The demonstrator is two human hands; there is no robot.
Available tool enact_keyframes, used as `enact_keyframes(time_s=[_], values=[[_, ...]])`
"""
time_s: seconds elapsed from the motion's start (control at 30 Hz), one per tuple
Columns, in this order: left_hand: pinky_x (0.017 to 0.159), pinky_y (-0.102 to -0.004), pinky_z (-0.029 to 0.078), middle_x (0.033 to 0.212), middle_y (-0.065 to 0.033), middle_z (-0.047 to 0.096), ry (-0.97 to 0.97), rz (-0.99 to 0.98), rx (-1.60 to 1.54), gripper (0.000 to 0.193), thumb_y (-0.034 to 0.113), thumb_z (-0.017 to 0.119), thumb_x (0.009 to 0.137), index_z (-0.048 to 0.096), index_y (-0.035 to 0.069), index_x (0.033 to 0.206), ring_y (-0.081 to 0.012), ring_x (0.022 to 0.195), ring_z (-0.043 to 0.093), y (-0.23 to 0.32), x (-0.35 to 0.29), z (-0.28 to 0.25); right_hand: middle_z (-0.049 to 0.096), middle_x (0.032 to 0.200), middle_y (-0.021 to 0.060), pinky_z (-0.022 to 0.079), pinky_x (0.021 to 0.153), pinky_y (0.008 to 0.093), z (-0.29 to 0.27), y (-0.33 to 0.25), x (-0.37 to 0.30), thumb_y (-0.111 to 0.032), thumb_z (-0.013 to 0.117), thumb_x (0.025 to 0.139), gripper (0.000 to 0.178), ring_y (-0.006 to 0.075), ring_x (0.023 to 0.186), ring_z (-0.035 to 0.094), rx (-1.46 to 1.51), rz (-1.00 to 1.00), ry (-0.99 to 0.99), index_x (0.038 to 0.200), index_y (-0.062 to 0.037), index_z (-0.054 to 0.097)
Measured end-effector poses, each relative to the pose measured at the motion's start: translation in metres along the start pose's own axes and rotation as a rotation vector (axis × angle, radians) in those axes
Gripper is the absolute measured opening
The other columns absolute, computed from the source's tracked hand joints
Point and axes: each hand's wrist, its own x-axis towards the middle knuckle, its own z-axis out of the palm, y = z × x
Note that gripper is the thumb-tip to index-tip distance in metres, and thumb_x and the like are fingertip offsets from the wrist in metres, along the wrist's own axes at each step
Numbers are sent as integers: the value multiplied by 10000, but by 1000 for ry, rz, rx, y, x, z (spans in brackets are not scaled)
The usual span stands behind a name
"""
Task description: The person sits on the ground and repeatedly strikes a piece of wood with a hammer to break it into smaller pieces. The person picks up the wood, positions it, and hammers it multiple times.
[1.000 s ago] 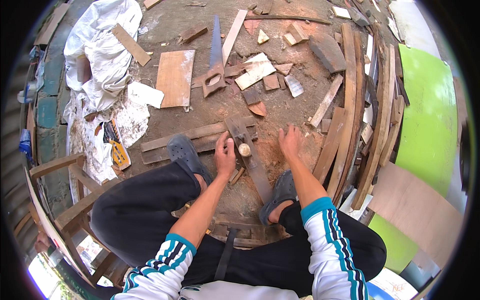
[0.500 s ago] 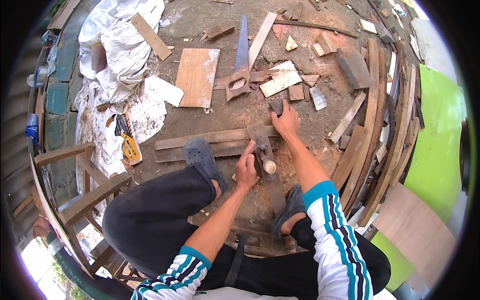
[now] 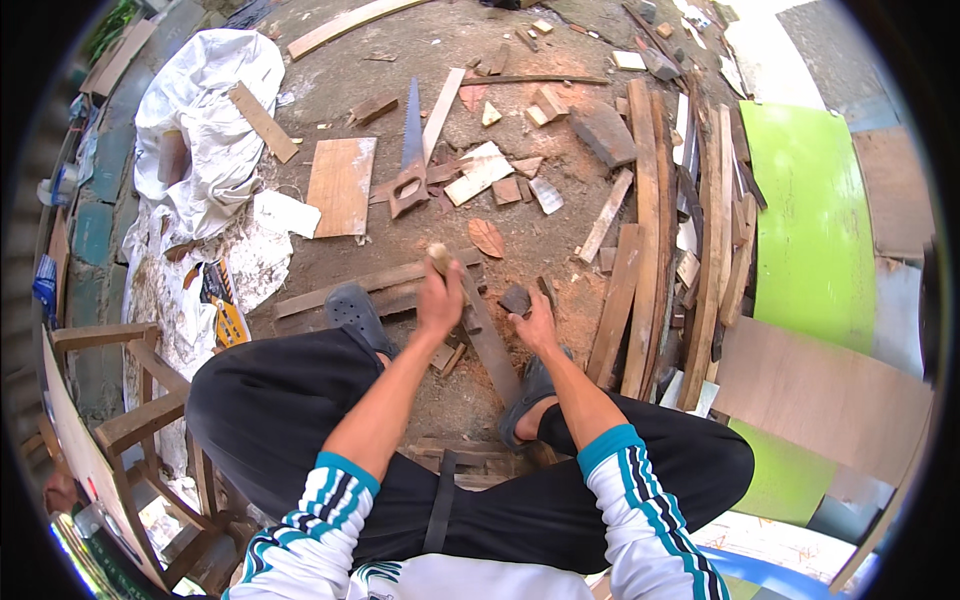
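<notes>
Our left hand [image 3: 438, 305] is curled round a pale-ended handle [image 3: 437, 256]; to its right, our right hand [image 3: 536, 326], half closed, pinches a dark block [image 3: 515, 299]; we judge both stiff and fairly light, best gripped round their sides.

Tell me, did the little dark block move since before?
Yes, nearer: the little dark block, first just beyond the brown leaf, is now in the right hand, on the leaf's near side.
</notes>
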Motion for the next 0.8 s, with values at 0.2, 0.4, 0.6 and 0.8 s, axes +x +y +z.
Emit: enact_keyframes(time_s=[0.2, 0.4, 0.6, 0.8], values=[[699, -416, 501, 766, -101, 636, -126, -60, 14, 490, 468, 380, 1047, 467, -5, 1142, -263, 700, 654, 3, 52, -12, 416, 1438, 213, 366, 1113, 410, -1, -29, -36, -14, 728, 781, 710, 378, 1339, 417, 122, -338, -150, 1415, -3, 410], [716, -424, 513, 745, -112, 678, -105, -193, 27, 548, 500, 368, 1039, 438, -18, 1202, -287, 696, 687, 13, 80, -14, 407, 1456, 230, 348, 1135, 414, 20, -42, -24, 62, 688, 764, 764, 383, 1354, 406, 10, -478, -323, 1453, -21, 369], [736, -428, 522, 710, -117, 680, -96, -217, 106, 552, 491, 400, 1030, 449, -30, 1207, -280, 713, 700, 16, 72, -11, 522, 1353, 252, 449, 1003, 410, 24, -73, -8, 83, 619, 807, 776, 389, 1215, 539, 151, -253, -310, 1505, -33, 300], [723, -436, 527, 757, -127, 685, -136, -182, 10, 541, 484, 426, 1023, 464, -30, 1188, -296, 720, 698, 28, 55, 10, 603, 1279, 202, 481, 946, 370, 42, -23, 27, 83, 519, 871, 598, 292, 1132, 605, 459, -77, -276, 1449, -15, 402]])
